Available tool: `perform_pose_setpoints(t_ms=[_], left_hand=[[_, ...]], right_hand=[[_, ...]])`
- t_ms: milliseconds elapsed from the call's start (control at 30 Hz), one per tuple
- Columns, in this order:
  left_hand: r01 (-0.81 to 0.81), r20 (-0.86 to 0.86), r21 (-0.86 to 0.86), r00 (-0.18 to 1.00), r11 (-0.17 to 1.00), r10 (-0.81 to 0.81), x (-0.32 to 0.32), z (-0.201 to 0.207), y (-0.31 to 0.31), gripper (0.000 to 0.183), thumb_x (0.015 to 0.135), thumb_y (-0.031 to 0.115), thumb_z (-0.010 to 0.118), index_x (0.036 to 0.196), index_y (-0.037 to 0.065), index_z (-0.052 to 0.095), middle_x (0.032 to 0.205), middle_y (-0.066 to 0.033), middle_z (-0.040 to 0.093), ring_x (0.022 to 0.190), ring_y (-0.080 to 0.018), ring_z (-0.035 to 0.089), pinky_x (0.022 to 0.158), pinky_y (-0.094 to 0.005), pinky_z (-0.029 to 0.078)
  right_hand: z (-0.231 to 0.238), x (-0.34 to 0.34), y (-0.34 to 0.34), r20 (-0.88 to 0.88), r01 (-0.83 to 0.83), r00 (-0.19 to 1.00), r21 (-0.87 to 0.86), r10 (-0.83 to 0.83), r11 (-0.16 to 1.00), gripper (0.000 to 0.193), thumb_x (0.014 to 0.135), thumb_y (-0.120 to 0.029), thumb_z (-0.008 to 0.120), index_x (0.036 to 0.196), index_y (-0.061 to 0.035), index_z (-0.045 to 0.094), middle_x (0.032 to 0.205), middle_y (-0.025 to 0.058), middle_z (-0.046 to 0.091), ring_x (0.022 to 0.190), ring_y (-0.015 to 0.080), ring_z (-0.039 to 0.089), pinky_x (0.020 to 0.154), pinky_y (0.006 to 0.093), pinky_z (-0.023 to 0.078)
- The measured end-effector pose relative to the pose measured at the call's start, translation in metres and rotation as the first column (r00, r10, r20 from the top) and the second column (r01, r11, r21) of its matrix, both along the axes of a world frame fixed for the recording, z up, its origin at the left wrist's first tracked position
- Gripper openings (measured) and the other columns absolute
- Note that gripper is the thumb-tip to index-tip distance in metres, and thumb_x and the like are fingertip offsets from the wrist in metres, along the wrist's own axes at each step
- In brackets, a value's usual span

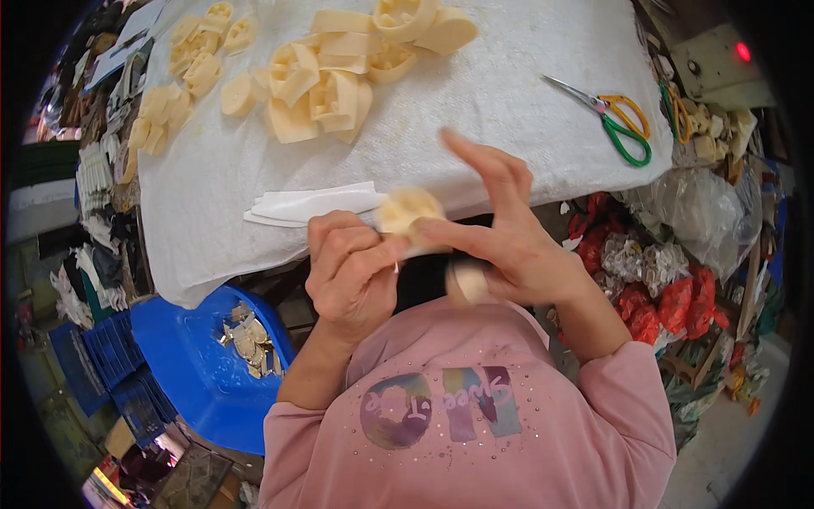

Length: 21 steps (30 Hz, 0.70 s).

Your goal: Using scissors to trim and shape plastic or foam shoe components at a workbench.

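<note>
A cream moulded piece with a hollowed face (409, 209), blurred by motion, is held up before my chest at the table's near edge. My left hand (352, 270) is closed on its left side, fingers bent. Against its right side rests the thumb of my right hand (521, 242), whose other fingers stretch up and apart. Below that thumb shows a smaller, rounded cream piece (468, 282), also blurred; whether my right hand grips it I cannot tell. White flat strips (318, 204) lie just beyond my left hand.
Several cream moulded pieces (326, 93) are heaped at the table's far side, on a white cloth (492, 93). Scissors with green and orange handles (623, 127) lie at the right. A blue basin (191, 365) with scraps stands lower left; red bags (670, 301) lie lower right.
</note>
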<state>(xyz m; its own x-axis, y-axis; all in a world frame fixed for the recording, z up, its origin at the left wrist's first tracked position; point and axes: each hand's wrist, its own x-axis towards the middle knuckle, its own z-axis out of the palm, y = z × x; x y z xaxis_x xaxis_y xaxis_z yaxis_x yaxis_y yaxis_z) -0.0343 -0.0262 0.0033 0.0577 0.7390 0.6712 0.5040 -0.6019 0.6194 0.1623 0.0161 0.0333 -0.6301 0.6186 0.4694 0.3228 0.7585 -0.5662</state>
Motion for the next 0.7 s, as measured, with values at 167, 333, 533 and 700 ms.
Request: perform_pose_setpoints(t_ms=[167,333,533,700], left_hand=[[-0.145,0.015,0.044,0.989,0.989,0.144,-0.015,0.004,0.001,0.037,0.056,-0.012,0.069,0.085,0.010,0.064,0.076,-0.0049,0.047,0.072,-0.0236,0.046,0.067,-0.0341,0.040],[0.058,0.202,0.034,0.977,0.998,-0.063,0.003,0.005,-0.003,0.034,0.064,-0.010,0.067,0.090,0.011,0.059,0.090,-0.0079,0.052,0.085,-0.0267,0.052,0.082,-0.0436,0.045],[0.241,0.027,0.036,0.970,0.970,-0.242,0.004,0.005,-0.007,0.025,0.066,-0.010,0.064,0.085,0.004,0.055,0.099,-0.0140,0.059,0.079,-0.0265,0.060,0.075,-0.0422,0.049],[0.222,-0.190,-0.036,0.956,0.974,-0.225,0.009,0.015,-0.005,0.022,0.065,-0.006,0.065,0.081,0.003,0.052,0.093,-0.0140,0.058,0.072,-0.0254,0.058,0.060,-0.0337,0.045]], right_hand=[[-0.006,0.010,-0.019,-0.323,0.144,0.922,-0.221,-0.212,0.964,0.038,0.077,-0.020,0.074,0.107,-0.0045,0.056,0.114,0.0191,0.052,0.101,0.0279,0.048,0.084,0.0391,0.038],[-0.036,-0.016,-0.037,-0.456,-0.234,0.607,-0.885,-0.651,0.401,0.029,0.089,-0.017,0.061,0.110,0.0004,0.050,0.099,0.0090,0.059,0.092,0.0167,0.058,0.084,0.0321,0.048],[-0.036,-0.014,-0.036,-0.606,-0.431,0.472,-0.792,-0.640,0.432,0.023,0.096,-0.016,0.049,0.110,0.0023,0.050,0.101,0.0103,0.058,0.096,0.0185,0.059,0.088,0.0368,0.051],[-0.034,-0.009,-0.043,-0.598,-0.324,0.595,-0.790,-0.537,0.521,0.024,0.096,-0.016,0.047,0.108,0.0041,0.053,0.106,0.0114,0.058,0.097,0.0170,0.058,0.088,0.0351,0.051]])
